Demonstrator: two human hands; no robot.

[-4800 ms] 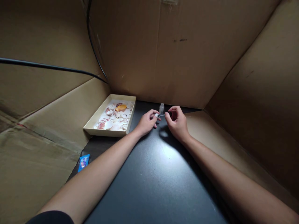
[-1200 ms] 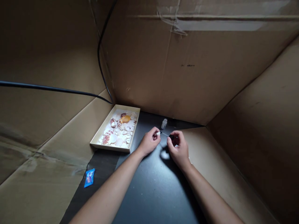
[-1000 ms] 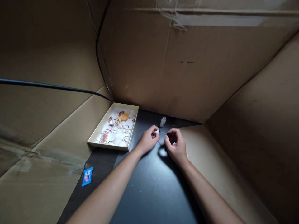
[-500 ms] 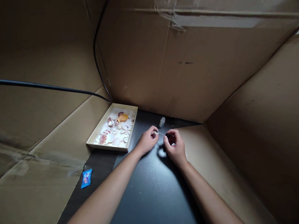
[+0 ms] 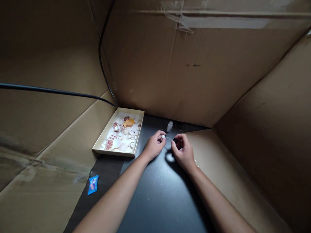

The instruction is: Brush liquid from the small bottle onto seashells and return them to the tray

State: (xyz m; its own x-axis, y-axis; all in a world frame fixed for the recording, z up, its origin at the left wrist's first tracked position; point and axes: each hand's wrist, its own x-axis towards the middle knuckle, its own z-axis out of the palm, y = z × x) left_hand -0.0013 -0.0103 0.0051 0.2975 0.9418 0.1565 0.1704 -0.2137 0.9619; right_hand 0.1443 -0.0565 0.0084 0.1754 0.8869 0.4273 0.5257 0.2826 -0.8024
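My left hand [image 5: 155,144] pinches a small white piece [image 5: 163,137] between thumb and fingertips; its exact kind is too small to tell. Facing it, my right hand [image 5: 183,150] is closed round a black cap [image 5: 175,141]. A thin clear stem [image 5: 169,138] runs from the cap toward the white piece; whether its tip touches cannot be told. Just beyond my hands, a small clear bottle [image 5: 169,127] stands upright and uncapped on the dark table [image 5: 155,200].
Left of my hands lies a shallow cream box [image 5: 114,152] with many seashells [image 5: 121,132] inside. A blue packet [image 5: 93,184] is at the table's left edge. Cardboard walls [image 5: 189,74] close in the space, and a black cable [image 5: 55,92] crosses at the left.
Both hands stay nearly in place, still holding the white piece and the black cap. The whole view has shifted slightly, so the box and packet appear a little farther right.
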